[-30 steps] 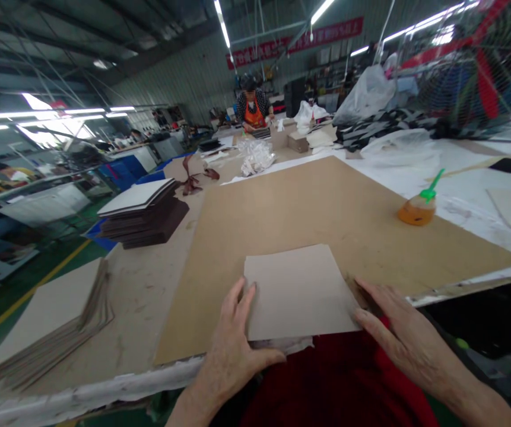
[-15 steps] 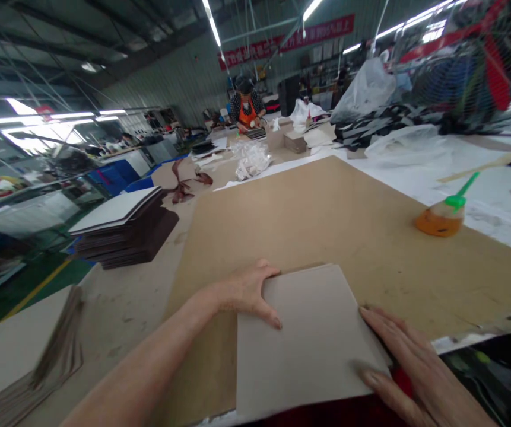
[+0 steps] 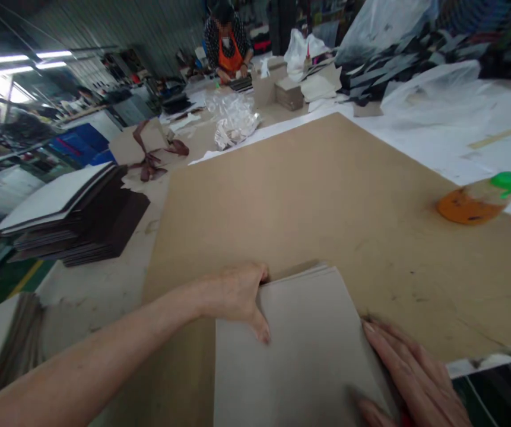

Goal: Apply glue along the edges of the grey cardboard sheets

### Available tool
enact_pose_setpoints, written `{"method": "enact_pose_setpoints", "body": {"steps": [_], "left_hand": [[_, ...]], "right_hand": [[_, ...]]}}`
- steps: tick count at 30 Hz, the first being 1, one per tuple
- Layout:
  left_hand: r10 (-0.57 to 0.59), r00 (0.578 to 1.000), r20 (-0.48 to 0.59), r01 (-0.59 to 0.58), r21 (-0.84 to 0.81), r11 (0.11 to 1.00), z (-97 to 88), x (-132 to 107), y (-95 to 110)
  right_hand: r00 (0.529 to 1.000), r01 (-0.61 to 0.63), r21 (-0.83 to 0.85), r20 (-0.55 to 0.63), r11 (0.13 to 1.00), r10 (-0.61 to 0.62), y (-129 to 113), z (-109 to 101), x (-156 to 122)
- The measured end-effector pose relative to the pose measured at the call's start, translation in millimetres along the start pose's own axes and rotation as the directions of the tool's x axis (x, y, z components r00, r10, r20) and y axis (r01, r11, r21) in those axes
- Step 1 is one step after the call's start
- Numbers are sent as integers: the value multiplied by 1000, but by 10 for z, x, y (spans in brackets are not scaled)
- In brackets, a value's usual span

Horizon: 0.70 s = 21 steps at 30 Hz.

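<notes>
While the grey board stack [image 3: 300, 350] lies at the near edge of the desk [image 3: 117, 284] on a brown cardboard sheet [image 3: 326, 201], the left hand [image 3: 237, 293] grips its far-left corner, thumb on top; the right hand [image 3: 409, 376], fingers open and flat, presses its right edge.

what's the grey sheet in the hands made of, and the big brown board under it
Grey sheet: looks like matte greyboard, stiff and flat, with layered edges suggesting a small stack. Brown board: probably kraft cardboard or fibreboard, dull and scuffed, without shine.
</notes>
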State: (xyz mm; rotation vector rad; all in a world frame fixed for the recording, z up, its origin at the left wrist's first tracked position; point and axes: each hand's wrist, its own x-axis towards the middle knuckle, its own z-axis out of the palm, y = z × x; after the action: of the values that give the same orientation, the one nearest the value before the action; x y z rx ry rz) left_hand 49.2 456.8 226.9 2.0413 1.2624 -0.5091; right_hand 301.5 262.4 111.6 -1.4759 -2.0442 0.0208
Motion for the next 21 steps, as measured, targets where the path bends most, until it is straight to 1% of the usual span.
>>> {"method": "enact_pose_setpoints", "body": {"steps": [3, 6, 7, 10, 12, 14, 16, 18, 19, 20, 21], "left_hand": [[-36, 999, 35, 37, -16, 999, 44, -73, 47], [-81, 992, 97, 90, -84, 992, 89, -181, 98], [-90, 991, 101, 100, -101, 990, 105, -220, 113], [-89, 995, 37, 92, -74, 993, 162, -340, 145], [-88, 996, 18, 89, -93, 992, 217, -424, 148], [-100, 994, 34, 104, -188, 977, 296, -508, 136], [-101, 992, 73, 119, -331, 936, 401, -586, 113], [-81, 990, 115, 126, -478, 869, 524, -656, 86], [-65, 989, 134, 128, -546, 828, 588, -690, 73], [-45, 988, 145, 124, -604, 787, 651, -725, 60], [-28, 989, 143, 115, -647, 754, 712, -763, 50]], "right_hand": [[998, 20, 37, -68, 999, -17, -27, -27, 55], [996, 19, 44, -87, 999, -15, -23, 11, 29], [996, 19, 48, -89, 999, -15, -19, 31, 13], [995, 23, 75, -96, 997, -15, -7, 88, -21], [994, 20, 100, -111, 995, -9, -6, 112, -21], [990, 5, 122, -143, 993, 12, -14, 122, -15], [979, -16, 161, -197, 987, 48, -29, 115, -34], [953, -75, 259, -266, 963, 146, -54, 93, -112], [925, -125, 337, -300, 933, 233, -72, 79, -178], [880, -184, 433, -327, 882, 344, -96, 63, -259], [820, -242, 537, -332, 808, 466, -128, 48, -352]]}}
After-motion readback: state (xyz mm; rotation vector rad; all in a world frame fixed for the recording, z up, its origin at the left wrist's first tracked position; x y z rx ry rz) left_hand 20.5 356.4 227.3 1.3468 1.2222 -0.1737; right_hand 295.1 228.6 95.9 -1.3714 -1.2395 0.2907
